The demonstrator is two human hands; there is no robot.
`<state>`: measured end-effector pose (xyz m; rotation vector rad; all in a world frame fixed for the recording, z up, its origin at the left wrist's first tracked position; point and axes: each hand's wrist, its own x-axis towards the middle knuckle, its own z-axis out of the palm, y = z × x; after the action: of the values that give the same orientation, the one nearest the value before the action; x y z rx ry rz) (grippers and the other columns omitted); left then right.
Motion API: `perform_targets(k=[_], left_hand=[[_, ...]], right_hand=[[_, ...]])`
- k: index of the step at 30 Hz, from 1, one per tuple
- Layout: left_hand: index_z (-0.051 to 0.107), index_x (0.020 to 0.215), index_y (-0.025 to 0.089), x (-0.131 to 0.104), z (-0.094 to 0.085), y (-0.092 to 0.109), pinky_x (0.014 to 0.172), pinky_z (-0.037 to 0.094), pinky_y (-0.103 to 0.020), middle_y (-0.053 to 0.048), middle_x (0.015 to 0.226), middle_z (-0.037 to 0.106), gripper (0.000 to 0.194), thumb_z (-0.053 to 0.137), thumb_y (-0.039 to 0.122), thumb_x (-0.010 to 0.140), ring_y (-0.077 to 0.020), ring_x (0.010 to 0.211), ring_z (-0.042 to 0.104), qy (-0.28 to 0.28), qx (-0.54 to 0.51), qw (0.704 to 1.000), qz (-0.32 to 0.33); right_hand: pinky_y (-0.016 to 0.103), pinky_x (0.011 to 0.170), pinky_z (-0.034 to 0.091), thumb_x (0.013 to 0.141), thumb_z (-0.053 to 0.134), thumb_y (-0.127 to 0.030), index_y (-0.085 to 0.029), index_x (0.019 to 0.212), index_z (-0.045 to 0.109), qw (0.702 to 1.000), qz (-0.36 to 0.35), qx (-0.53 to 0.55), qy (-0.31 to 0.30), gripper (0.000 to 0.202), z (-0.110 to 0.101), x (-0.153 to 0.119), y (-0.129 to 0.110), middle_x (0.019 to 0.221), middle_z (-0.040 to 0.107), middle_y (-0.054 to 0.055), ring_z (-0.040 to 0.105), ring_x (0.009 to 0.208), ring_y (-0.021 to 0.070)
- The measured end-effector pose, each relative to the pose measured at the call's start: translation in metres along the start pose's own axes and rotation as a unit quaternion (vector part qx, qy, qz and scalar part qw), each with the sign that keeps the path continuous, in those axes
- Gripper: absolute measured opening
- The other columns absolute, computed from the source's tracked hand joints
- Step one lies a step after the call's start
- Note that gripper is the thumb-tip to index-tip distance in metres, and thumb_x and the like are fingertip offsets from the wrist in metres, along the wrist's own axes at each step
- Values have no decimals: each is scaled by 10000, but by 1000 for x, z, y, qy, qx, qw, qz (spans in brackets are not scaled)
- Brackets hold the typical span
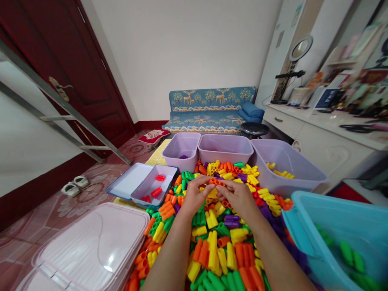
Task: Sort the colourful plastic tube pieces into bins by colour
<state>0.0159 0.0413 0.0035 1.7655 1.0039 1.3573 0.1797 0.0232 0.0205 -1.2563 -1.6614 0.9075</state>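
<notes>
Many plastic tubes [212,220] in orange, yellow, green, purple and red cover most of the surface, beneath both forearms. At the near left lie clear lids [97,242]; at the near right stands a blue bin [298,230] with green tubes inside. Above the pile, the left hand [195,193] and right hand [239,197] meet, their fingertips pinching a short row of orange tubes [216,182] between them. Left of the hands, an open box [140,197] contains red tubes. Beyond the pile stand three lilac bins [226,150], the left one beside a strip of yellow cloth [158,155]. Past these, white shoes [71,189] rest on the patterned floor [103,182], a ladder [59,118] leans before a dark red door [48,48], and a white counter [330,117] carries a ring light [301,48] and clutter. Farthest, a blue sofa [209,107] backs onto a white wall [182,44].
</notes>
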Motion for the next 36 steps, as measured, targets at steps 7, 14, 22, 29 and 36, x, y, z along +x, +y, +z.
perform_targets(k=[7,14,22,29,36], left_hand=[[670,991,131,0,3,-8,747,506,-270,-79,900,703,298,657,343,782,-176,799,641,-19,-114,990,-78],[642,1028,126,0,4,-7,746,506,-271,-88,903,703,352,677,352,761,-173,789,644,-42,-143,985,-92],[650,995,129,0,3,-6,806,492,-284,-84,925,704,326,700,343,754,-182,850,645,-59,-171,980,-79],[656,961,136,0,1,-6,792,490,-278,-67,887,695,327,683,395,763,-170,810,635,-62,-148,983,-89],[654,877,125,0,0,-2,703,474,-241,-39,769,669,362,617,475,794,-144,712,610,-60,-136,984,-101]], right_hand=[[270,607,506,792,613,-405,-189,984,719,994,-31,-68,76,308,-2,0,-1,814,717,53,646,683,178],[268,578,493,791,604,-382,-183,896,695,997,-22,-34,68,243,-1,0,-2,706,679,28,626,613,165],[306,703,502,780,627,-404,-179,856,696,990,-69,-17,121,247,-4,2,-2,887,679,73,633,787,197],[299,643,504,742,651,-340,-162,933,687,997,-16,20,74,263,-2,2,-3,800,692,54,626,682,181],[266,612,481,788,595,-377,-173,929,690,999,-28,-20,38,266,-2,0,-8,732,671,26,610,658,166]])
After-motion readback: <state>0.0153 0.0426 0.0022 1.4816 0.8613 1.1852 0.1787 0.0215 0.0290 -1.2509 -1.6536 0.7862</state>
